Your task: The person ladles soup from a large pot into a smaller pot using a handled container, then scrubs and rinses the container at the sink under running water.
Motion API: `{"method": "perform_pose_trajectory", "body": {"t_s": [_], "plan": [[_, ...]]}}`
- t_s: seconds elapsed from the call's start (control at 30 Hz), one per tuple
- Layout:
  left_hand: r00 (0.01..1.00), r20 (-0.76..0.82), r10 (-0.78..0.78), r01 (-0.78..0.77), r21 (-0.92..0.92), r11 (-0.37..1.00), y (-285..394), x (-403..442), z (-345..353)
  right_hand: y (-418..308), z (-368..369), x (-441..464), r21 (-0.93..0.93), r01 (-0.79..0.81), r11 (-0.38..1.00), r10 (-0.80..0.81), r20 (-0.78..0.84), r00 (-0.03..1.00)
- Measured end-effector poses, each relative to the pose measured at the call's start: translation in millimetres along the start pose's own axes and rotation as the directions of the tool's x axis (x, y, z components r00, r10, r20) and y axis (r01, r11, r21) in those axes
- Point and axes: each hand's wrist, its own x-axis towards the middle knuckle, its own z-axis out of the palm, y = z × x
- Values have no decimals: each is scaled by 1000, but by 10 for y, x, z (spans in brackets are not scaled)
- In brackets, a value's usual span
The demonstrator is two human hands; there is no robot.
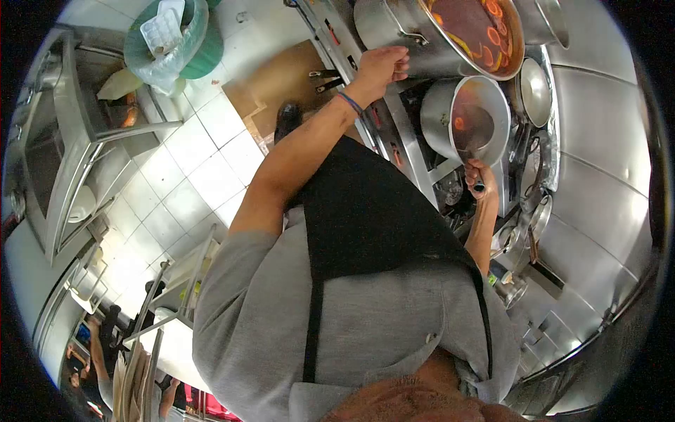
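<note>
My right hand [480, 179] is closed around the handle of a ladle [472, 133], whose bowl is inside the smaller metal pot [437, 121]. Reddish liquid with an orange slice shows in that pot. My left hand [384, 68] hangs with its fingers curled in, beside the outer wall of a large metal pot [383, 32]; no object shows in it. Red broth [460, 21] with orange-red rings and yellow strips fills the large pot.
A round lid [536, 91] and several pans and utensils lie along the steel wall [598, 119]. Flat cardboard [264, 88] covers part of the tiled floor. At the upper left stands a green bin [204, 53] with a bag. Another person's arm [97, 348] shows at the lower left.
</note>
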Motion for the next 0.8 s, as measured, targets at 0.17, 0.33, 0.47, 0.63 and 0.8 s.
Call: {"method": "perform_pose_trajectory", "body": {"t_s": [0.17, 0.33, 0.47, 0.63, 0.8], "plan": [[997, 2, -82, 82, -94, 992, 93, 83, 203, -41, 77, -84, -16, -26, 1000, 25, -88, 996], [992, -38, -123, 119, -82, 989, 66, 141, 264, -34, 136, -203, -72, 18, 997, -26, -113, 993], [993, -8, -119, 118, -120, 986, 20, 209, 240, -7, 103, -228, -109, 53, 993, -69, -148, 987], [990, -54, -129, 125, -72, 990, 99, 187, 294, -7, 241, -339, -169, 132, 977, -162, -179, 970], [987, -51, -153, 151, -45, 988, 133, 171, 314, -16, 362, -409, -242, 145, 959, -197, -208, 958]]}}
